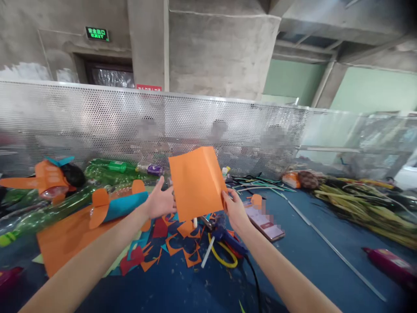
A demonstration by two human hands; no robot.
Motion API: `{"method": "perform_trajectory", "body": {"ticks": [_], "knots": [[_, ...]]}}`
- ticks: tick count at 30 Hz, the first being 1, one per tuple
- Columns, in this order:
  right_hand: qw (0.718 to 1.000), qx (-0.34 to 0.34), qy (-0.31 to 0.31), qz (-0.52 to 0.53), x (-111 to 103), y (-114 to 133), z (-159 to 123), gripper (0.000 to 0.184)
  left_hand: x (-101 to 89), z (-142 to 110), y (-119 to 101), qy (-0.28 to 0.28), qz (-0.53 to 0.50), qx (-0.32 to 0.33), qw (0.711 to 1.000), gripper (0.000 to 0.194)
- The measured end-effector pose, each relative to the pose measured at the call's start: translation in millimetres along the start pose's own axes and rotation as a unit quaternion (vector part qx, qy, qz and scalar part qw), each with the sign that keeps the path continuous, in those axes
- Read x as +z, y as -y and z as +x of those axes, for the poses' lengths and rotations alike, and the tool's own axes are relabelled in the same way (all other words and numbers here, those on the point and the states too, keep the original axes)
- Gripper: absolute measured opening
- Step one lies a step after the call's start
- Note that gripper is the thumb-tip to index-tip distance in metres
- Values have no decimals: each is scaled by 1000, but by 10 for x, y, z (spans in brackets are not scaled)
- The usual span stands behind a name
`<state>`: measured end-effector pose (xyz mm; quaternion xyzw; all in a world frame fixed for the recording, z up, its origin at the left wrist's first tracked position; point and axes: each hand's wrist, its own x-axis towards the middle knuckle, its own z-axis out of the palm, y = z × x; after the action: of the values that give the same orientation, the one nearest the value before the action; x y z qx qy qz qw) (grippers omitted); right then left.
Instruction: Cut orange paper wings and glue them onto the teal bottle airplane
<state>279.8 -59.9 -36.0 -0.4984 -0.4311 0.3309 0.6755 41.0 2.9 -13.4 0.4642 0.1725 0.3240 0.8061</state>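
I hold a folded sheet of orange paper [197, 182] up in front of me over the blue table [309, 256]. My left hand [160, 201] grips its left edge, thumb up and fingers behind the sheet. My right hand [235, 209] pinches its lower right corner. Below the paper lie a blue glue gun [224, 237] with a white glue stick [207, 252], and orange and red paper scraps [177, 245]. A phone [264, 221] lies just right of my right hand.
At the left lie a bottle craft with orange fins and teal wrap [117, 205], green plastic bottles [48, 211], an orange sheet [65, 239] and an orange paper plane [45, 178]. Dried leaf strips [365, 204] pile at the right. A perforated metal screen [130, 121] stands behind, with people beyond it.
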Motion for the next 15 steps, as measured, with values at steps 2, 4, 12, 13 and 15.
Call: {"method": "perform_trajectory", "body": {"ticks": [2,4,12,13,15], "knots": [[1000,14,2,2,5,-37,-8,27,52,48,183,-77,66,30,994,45],[1000,22,15,-2,-9,-29,-8,24,37,88,316,-109,83,58,989,38],[986,74,145,-24,-84,189,-11,27,-285,77,391,-147,129,107,975,40],[985,76,155,-26,-81,190,-15,29,-312,73,396,-146,131,104,975,39],[983,71,164,-32,-75,159,-11,32,-347,74,415,-145,126,100,976,38]]}}
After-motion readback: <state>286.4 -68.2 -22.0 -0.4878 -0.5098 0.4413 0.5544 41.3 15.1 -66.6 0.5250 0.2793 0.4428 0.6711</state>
